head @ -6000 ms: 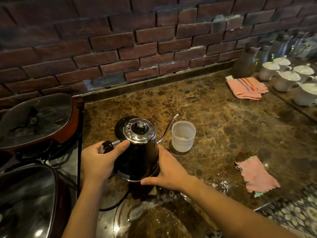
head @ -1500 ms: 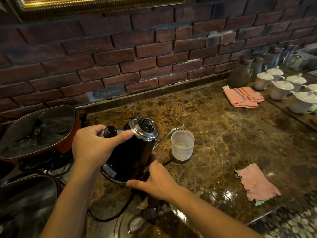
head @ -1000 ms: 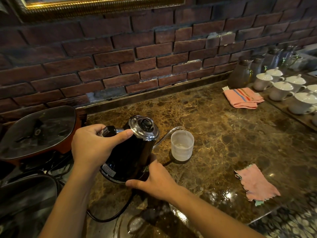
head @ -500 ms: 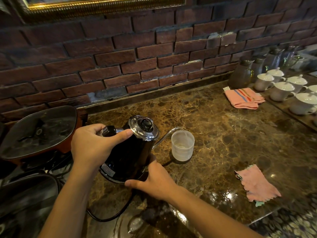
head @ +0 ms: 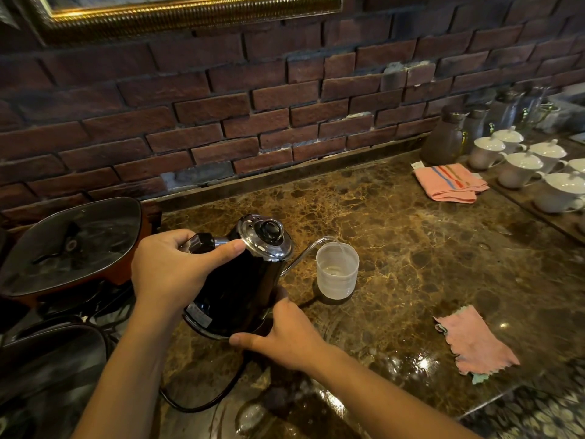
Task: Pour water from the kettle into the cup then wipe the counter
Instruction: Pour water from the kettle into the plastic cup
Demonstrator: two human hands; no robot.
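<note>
A black gooseneck kettle (head: pixel 240 289) with a chrome lid is lifted and tilted to the right. Its thin spout reaches over the rim of a translucent plastic cup (head: pixel 337 270) standing on the brown marble counter (head: pixel 427 261). A little water lies in the cup's bottom. My left hand (head: pixel 172 270) grips the kettle's black handle. My right hand (head: pixel 285 334) rests against the kettle's lower right side and base. A small pink cloth (head: pixel 473 342) lies flat on the counter to the right, apart from both hands.
A red pan with a glass lid (head: pixel 69 245) and a dark pot (head: pixel 50 369) stand at the left. A black cord (head: pixel 202 402) loops below the kettle. A folded striped towel (head: pixel 451 182), jugs and several white lidded cups (head: pixel 519 167) fill the back right. Wet patches shine near the front edge.
The kettle was lifted off its base since six seconds ago and tilted toward the cup. Over the last second it has held almost still, its spout over the cup.
</note>
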